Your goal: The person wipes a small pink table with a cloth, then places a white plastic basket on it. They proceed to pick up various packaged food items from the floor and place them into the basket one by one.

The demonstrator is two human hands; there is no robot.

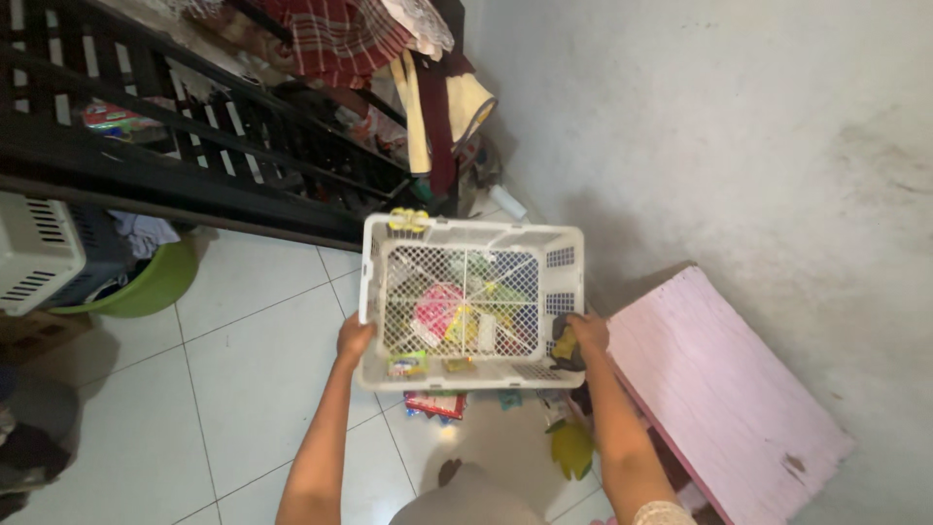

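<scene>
Above the tiled floor, one left hand (354,339) and one right hand (587,333) grip one white basket (470,233).

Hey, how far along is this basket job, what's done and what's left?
Done: nothing clearly finished. In hand: the left hand and right hand hold the white mesh basket lifted above the floor, empty, with colourful packets showing through its mesh. Left: those packets and a yellow-green item lie scattered on the tile floor beside the pink board.

Pink board (724,389) leaning by grey wall (739,126); green basin (155,287) under black slatted rack (194,136); white tile floor (194,418).
</scene>
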